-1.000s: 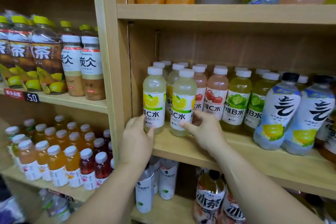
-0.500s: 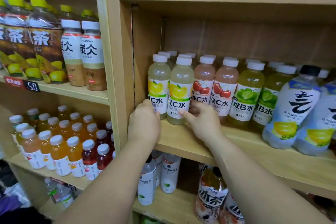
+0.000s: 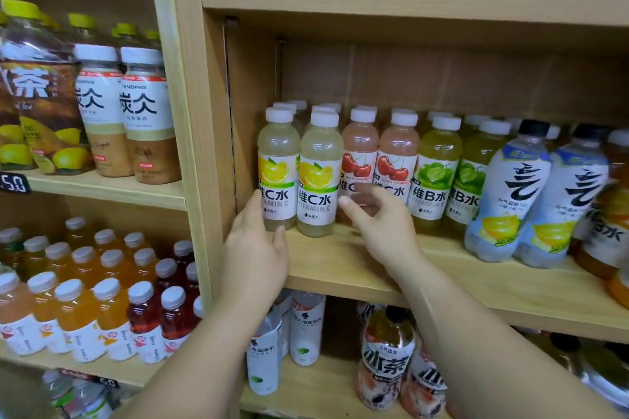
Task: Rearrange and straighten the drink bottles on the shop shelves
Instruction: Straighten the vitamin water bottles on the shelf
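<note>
Both hands, left hand (image 3: 253, 248) and right hand (image 3: 381, 228), hover spread before lemon bottles (image 3: 318, 177).

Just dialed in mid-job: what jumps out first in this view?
Two bare hands at the middle shelf: the left hand sits by the leftmost lemon bottle, and the right hand is open in front of the cherry bottles. Right of those stand green lime bottles, then two tall black-capped bottles leaning slightly.
</note>
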